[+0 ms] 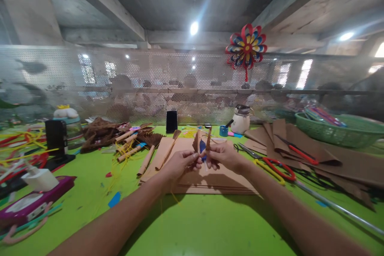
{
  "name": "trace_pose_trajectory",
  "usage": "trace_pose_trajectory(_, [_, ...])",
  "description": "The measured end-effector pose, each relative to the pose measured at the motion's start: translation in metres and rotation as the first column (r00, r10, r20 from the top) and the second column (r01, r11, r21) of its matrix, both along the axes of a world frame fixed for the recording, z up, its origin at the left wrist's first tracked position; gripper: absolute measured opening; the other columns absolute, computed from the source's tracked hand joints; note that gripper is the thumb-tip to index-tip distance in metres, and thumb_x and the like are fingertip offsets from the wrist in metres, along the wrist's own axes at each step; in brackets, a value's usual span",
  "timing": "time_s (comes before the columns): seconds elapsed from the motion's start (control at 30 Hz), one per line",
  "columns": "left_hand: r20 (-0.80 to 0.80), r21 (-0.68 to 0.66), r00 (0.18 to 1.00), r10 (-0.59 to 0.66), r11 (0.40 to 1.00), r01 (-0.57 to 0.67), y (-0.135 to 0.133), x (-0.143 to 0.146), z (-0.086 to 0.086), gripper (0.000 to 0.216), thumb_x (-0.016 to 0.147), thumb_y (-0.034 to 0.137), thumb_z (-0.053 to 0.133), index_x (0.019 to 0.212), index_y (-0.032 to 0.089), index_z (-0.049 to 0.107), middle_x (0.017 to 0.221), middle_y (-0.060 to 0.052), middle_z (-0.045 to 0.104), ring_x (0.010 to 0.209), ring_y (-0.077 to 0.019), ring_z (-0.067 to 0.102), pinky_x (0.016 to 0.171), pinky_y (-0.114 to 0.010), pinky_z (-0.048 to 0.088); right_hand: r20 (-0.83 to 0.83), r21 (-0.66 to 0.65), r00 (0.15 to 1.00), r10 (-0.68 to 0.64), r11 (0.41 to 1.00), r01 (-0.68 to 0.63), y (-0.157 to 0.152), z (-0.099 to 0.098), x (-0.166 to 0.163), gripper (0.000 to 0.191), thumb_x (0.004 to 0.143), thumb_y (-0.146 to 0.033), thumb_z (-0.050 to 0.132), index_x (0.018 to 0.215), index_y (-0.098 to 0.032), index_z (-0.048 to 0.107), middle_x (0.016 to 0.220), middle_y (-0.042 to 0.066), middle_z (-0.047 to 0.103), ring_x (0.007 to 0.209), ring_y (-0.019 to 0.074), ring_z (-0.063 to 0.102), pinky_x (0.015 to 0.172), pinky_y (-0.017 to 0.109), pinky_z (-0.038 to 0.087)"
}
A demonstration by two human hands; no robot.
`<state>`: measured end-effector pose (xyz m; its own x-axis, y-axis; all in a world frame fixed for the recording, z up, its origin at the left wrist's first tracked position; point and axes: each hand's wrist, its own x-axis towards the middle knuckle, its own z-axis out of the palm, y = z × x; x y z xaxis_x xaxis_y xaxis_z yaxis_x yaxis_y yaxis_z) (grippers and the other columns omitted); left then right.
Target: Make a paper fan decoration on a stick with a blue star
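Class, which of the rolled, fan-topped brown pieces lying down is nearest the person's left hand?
The rolled piece beside the left hand, on the brown sheets; the others lie farther left.

Green basket, cropped at right

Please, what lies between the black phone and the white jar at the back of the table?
In the head view, a small blue pot stands nearer the white jar, and yellow scraps lie nearer the black phone.
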<state>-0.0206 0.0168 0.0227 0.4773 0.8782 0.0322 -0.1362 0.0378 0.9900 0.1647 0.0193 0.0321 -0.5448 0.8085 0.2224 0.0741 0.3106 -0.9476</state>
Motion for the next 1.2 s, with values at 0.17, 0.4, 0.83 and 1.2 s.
trace_pose_trajectory(0.17, [0.018,0.013,1.000,0.009,1.000,-0.009,0.001,0.000,-0.002,0.028,0.069,0.036,0.066,0.078,0.010,0.063,0.075,-0.005,0.060,0.065,-0.0091,0.053,0.063,-0.022,0.038,0.014,-0.028,0.997,0.074,0.997,-0.074,0.001,0.000,0.002,0.036,0.079,-0.045,0.051,0.080,-0.010,0.060,0.055,0.000,0.058,0.038,0.0041,0.044,0.040,0.017,0.035])
trace_pose_trajectory(0.4, [-0.007,0.019,1.000,0.022,1.000,-0.022,0.002,-0.002,-0.001,0.029,0.069,0.037,0.066,0.084,0.012,0.064,0.081,-0.007,0.063,0.076,-0.0121,0.055,0.068,-0.023,0.039,0.029,-0.120,0.991,0.134,0.984,-0.129,0.002,-0.004,0.002,0.037,0.076,-0.048,0.054,0.073,-0.011,0.056,0.047,-0.003,0.056,0.034,0.0032,0.042,0.037,0.015,0.032])
trace_pose_trajectory(0.83, [0.106,0.067,0.989,-0.099,0.993,0.092,-0.019,0.007,0.012,0.027,0.071,0.034,0.064,0.084,0.011,0.067,0.077,-0.008,0.064,0.072,-0.0147,0.056,0.079,-0.030,0.041,-0.161,-0.316,0.928,0.336,0.873,-0.371,0.007,-0.019,0.000,0.034,0.075,-0.043,0.059,0.078,-0.009,0.060,0.054,0.002,0.063,0.036,0.0053,0.051,0.037,0.014,0.036])
trace_pose_trajectory(1.2, [0.101,0.111,0.980,-0.170,0.981,0.159,-0.020,0.007,0.010,0.031,0.076,0.037,0.058,0.088,0.009,0.066,0.068,-0.009,0.065,0.063,-0.0167,0.060,0.083,-0.037,0.041,-0.202,-0.308,0.942,0.267,0.896,-0.320,0.005,-0.025,-0.003,0.030,0.072,-0.038,0.063,0.078,-0.009,0.060,0.062,0.005,0.065,0.046,0.0082,0.057,0.046,0.018,0.041])
